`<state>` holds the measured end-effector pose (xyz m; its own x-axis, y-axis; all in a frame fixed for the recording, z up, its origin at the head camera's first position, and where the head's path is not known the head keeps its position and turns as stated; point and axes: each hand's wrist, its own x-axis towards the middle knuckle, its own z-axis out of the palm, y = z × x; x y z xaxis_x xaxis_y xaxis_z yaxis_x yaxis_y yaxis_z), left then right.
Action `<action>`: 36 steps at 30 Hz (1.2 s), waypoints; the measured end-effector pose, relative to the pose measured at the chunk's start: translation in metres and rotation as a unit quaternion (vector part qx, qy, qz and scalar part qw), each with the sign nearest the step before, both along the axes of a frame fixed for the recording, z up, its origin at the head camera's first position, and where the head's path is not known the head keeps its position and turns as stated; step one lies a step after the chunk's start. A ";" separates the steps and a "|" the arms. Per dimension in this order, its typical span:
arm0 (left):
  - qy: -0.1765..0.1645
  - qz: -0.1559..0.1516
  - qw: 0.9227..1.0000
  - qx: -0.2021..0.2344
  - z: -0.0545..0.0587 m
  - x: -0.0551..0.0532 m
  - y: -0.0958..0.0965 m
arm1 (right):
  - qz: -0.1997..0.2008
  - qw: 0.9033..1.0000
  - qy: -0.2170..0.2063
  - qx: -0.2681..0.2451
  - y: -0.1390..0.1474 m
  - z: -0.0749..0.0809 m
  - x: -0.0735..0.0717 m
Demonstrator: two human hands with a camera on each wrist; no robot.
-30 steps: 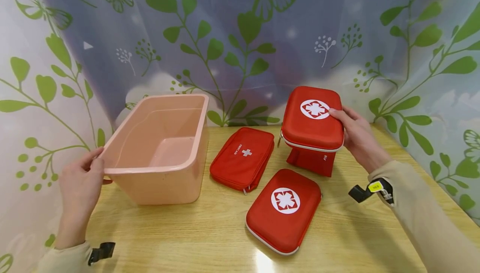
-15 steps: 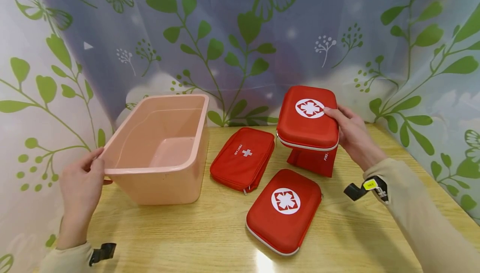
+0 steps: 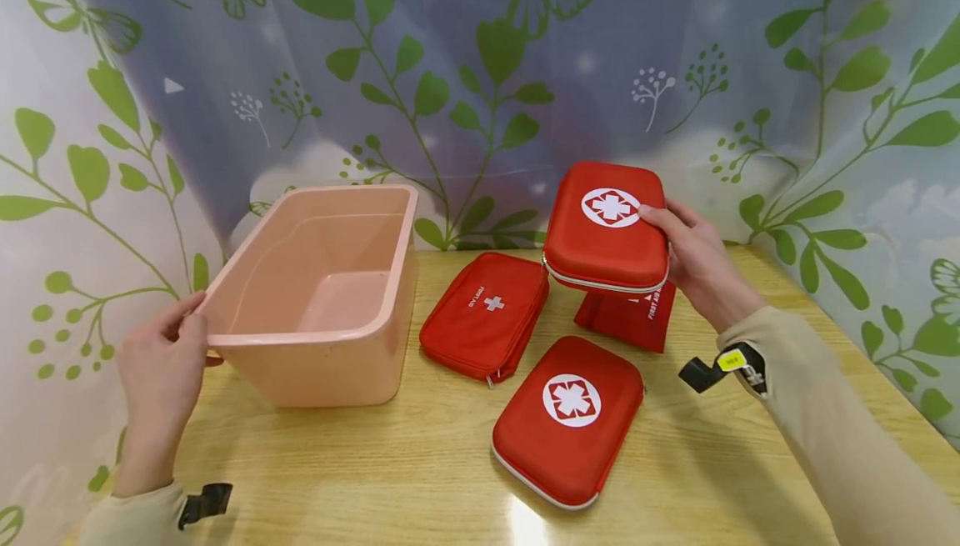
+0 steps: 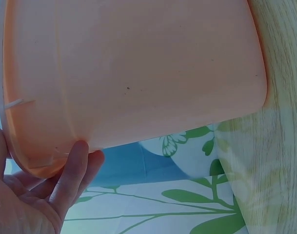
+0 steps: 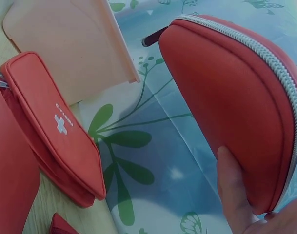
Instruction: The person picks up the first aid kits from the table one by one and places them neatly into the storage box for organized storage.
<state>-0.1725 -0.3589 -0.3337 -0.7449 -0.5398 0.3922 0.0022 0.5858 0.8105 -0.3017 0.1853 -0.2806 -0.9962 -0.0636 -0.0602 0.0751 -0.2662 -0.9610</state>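
The right hand [image 3: 697, 262] is holding the red case [image 3: 604, 246] by its right side, with the thumb on top next to the badge [image 3: 611, 208]. The red case is up in the air over the back part of the desk [image 3: 375, 463], right of the middle. It is smooth and puffy, with round corners. The badge is a white circle with a red shape in it — and a white star in the red. A pale zip [image 5: 257, 47] runs around the side, and a dark pull [image 5: 154, 37] sticks out at a corner. The bottom is plain red.

The left hand [image 3: 161, 363] pinches the tub [image 3: 322, 375] at its near left corner, fingers tucked under the rim. The tub stands on the left of the desk, toward the back. It is pinky orange, with tiny dark specks outside.

Just right of the tub lies a soft red pouch [image 3: 480, 329] with FIRST AID and a little white cross on it. The other case [image 3: 567, 438] lies flat nearer the front edge — red too, with the same kind of badge. A red packet [image 3: 622, 321] peeks out below the red case.
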 end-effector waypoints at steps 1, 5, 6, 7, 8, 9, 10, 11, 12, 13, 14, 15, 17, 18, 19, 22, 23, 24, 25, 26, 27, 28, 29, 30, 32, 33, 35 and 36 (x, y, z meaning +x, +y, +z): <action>-0.001 0.001 1.000 0.000 0.000 0.000 0.000 | -0.001 1.000 -0.001 0.001 -0.001 0.000 0.000; -0.003 0.001 1.000 0.000 0.000 0.002 0.001 | -0.001 1.000 0.002 -0.004 -0.006 0.002 -0.001; -0.002 0.001 1.000 0.000 0.000 0.002 0.001 | 0.001 1.000 0.004 -0.010 -0.007 0.002 -0.001; -0.003 0.000 1.000 0.001 0.000 0.001 0.000 | 0.002 1.000 0.005 -0.016 -0.008 0.002 -0.001; -0.002 0.000 1.000 0.002 0.000 0.001 0.000 | 0.002 1.000 0.004 -0.021 -0.009 0.003 -0.002; 0.000 -0.002 1.000 0.002 0.000 0.001 0.000 | 0.002 1.000 0.004 -0.024 -0.010 0.003 -0.002; 0.000 -0.003 1.000 0.002 0.000 0.000 -0.001 | 0.001 1.000 0.004 -0.018 -0.011 0.003 -0.002; 0.000 -0.003 1.000 0.003 0.000 0.000 -0.001 | 0.001 1.000 0.003 -0.028 -0.012 0.003 -0.003; 0.002 -0.004 1.000 0.002 0.000 0.000 -0.001 | 0.001 1.000 0.003 -0.025 -0.013 0.004 -0.003; 0.002 -0.004 1.000 0.002 0.000 0.000 -0.001 | 0.001 1.000 0.002 -0.027 -0.014 0.004 -0.003; 0.004 -0.005 1.000 0.001 0.000 0.000 -0.001 | 0.001 1.000 0.002 -0.025 -0.015 0.004 -0.004; 0.004 -0.005 1.000 0.001 0.001 0.000 0.000 | 0.001 1.000 0.003 -0.028 -0.016 0.004 -0.004; 0.001 -0.006 1.000 -0.001 0.002 0.000 0.000 | 0.003 0.999 0.005 -0.039 -0.018 0.005 -0.004; -0.001 -0.006 1.000 -0.001 0.002 0.000 0.000 | 0.004 0.999 0.006 -0.034 -0.019 0.005 -0.004; -0.003 -0.006 1.000 -0.001 0.002 0.000 0.000 | 0.004 0.999 0.007 -0.038 -0.020 0.006 -0.004; -0.010 -0.005 1.000 -0.002 0.003 0.000 0.000 | 0.008 0.999 0.007 -0.035 -0.023 0.007 -0.004; -0.010 -0.004 1.000 -0.002 0.003 0.000 0.000 | 0.008 0.999 0.006 -0.036 -0.025 0.008 -0.004; -0.010 -0.003 1.000 -0.002 0.003 0.000 0.000 | 0.009 0.999 0.004 -0.033 -0.026 0.008 -0.005; -0.009 -0.002 1.000 -0.003 0.003 0.000 0.000 | 0.010 0.999 0.002 -0.038 -0.028 0.009 -0.005; -0.007 -0.001 1.000 -0.003 0.003 0.000 -0.001 | 0.011 0.999 0.002 -0.036 -0.029 0.009 -0.005; -0.006 0.000 1.000 -0.004 0.002 0.000 -0.001 | 0.011 0.999 0.001 -0.035 -0.031 0.010 -0.006; -0.005 0.000 1.000 -0.005 0.002 0.000 -0.001 | 0.009 0.999 -0.001 -0.041 -0.033 0.010 -0.006; -0.004 0.000 1.000 -0.005 0.002 0.000 -0.001 | 0.010 0.999 0.000 -0.036 -0.034 0.010 -0.006; -0.004 0.000 1.000 -0.004 0.002 0.000 -0.001 | 0.010 0.999 0.001 -0.033 -0.036 0.010 -0.007; -0.003 0.001 1.000 -0.003 0.001 0.000 -0.002 | 0.006 1.000 0.002 -0.025 -0.039 0.010 -0.007; -0.004 0.001 1.000 -0.002 0.001 0.000 -0.002 | 0.004 1.000 0.001 -0.022 -0.040 0.010 -0.008; -0.004 0.002 1.000 0.001 0.001 0.000 -0.002 | 0.002 1.000 0.003 -0.018 -0.043 0.010 -0.009; -0.003 0.003 1.000 0.002 0.001 0.000 -0.002 | 0.002 1.000 0.003 -0.018 -0.044 0.010 -0.010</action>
<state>-0.1722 -0.3608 -0.3325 -0.7441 -0.5455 0.3856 -0.0065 0.5831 0.8124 -0.3113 0.1412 -0.2703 -0.9963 -0.0692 -0.0519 0.0704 -0.3009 -0.9510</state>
